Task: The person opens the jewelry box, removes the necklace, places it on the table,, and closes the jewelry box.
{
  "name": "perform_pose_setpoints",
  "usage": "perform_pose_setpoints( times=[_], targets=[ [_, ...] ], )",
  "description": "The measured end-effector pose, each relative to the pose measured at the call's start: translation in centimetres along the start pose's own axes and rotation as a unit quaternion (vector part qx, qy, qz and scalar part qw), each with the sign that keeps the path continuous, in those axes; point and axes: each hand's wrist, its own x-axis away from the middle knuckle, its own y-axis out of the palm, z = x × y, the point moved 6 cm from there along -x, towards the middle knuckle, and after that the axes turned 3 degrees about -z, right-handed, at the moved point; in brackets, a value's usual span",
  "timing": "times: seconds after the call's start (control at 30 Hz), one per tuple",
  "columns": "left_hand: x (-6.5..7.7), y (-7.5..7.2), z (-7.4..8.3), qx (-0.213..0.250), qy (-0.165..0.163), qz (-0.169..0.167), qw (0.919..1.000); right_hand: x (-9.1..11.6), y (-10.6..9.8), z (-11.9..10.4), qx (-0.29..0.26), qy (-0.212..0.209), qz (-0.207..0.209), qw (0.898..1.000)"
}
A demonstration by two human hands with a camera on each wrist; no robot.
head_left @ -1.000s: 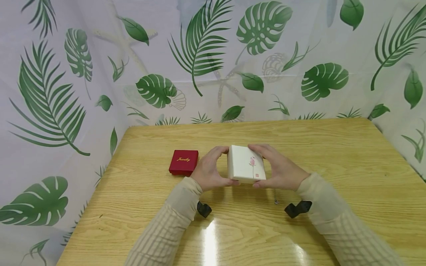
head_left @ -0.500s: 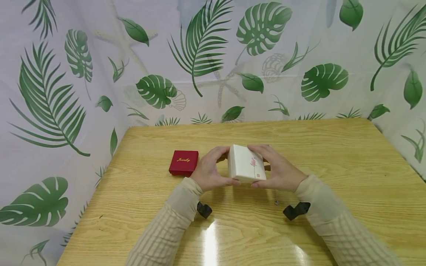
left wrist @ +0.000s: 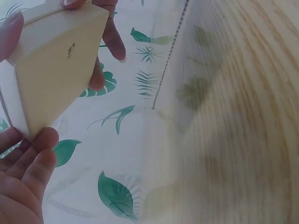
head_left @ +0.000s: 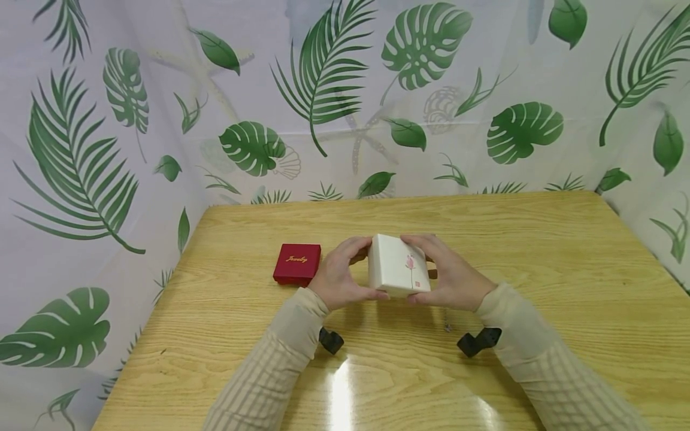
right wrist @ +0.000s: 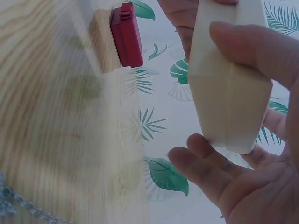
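Observation:
Between both hands, a white gift box [head_left: 396, 263] with a pink flower print on its lid is held above the table, tilted. The left hand [head_left: 345, 276] grips its left side, thumb at the near edge and fingers at the far one. On the opposite side the right hand [head_left: 450, 272] grips it in the same way. In the left wrist view the box's plain underside [left wrist: 63, 60] shows a small dark mark. A seam between lid and base [right wrist: 230, 102] runs along the box in the right wrist view; the lid looks closed.
A red jewelry box [head_left: 297, 262] with gold lettering sits on the wooden table [head_left: 226, 335], just left of the left hand. A silver chain [left wrist: 170, 56] lies on the table below the right hand, mostly hidden in the head view. Leaf-patterned cloth [head_left: 345, 108] stands behind.
The white box has turned slightly over the past second, so more of its left side shows. The right hand has shifted a little with it; both hands keep their hold.

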Motion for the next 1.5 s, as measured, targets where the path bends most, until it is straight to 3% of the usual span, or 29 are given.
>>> perform_pose_setpoints(
  times=[0.13, 0.3, 0.53, 0.8, 0.87, 0.93, 1.13, 1.2, 1.33, 1.5],
  targets=[
    [0.0, 0.0, 0.3, -0.046, 0.003, -0.010, 0.9989, 0.0, -0.1, 0.0, 0.004, 0.003, 0.007, 1.000],
    [0.0, 0.2, 0.8, -0.125, 0.006, -0.033, 0.9916, 0.0, -0.1, 0.1, 0.032, -0.007, 0.007, 0.999],
    [0.1, 0.5, 0.9, -0.158, 0.033, -0.042, 0.9859, 0.0, 0.2, 0.4, 0.082, -0.016, -0.002, 0.996],
    [0.1, 1.0, 0.7, -0.194, -0.007, -0.064, 0.9790, -0.2, 0.5, 0.6, 0.123, -0.001, 0.000, 0.992],
    [0.1, 1.2, 0.3, -0.217, -0.018, -0.078, 0.9728, -0.3, 0.6, 0.8, 0.129, 0.006, 0.000, 0.992],
    [0.1, 1.7, -0.2, -0.256, -0.030, -0.100, 0.9609, -0.3, 0.9, 1.1, 0.136, 0.014, -0.007, 0.991],
    [0.5, 2.8, -1.6, -0.375, -0.085, -0.178, 0.9057, -0.5, 2.1, 2.5, 0.153, 0.070, -0.062, 0.984],
    [0.7, 3.1, -1.9, -0.391, -0.104, -0.196, 0.8934, -0.5, 2.4, 3.0, 0.155, 0.094, -0.083, 0.980],
    [1.0, 3.6, -2.2, -0.399, -0.118, -0.219, 0.8826, -0.4, 2.8, 3.7, 0.165, 0.127, -0.113, 0.972],
    [1.2, 4.0, -2.2, -0.381, -0.125, -0.234, 0.8859, -0.3, 3.1, 4.0, 0.168, 0.146, -0.139, 0.965]
  ],
)
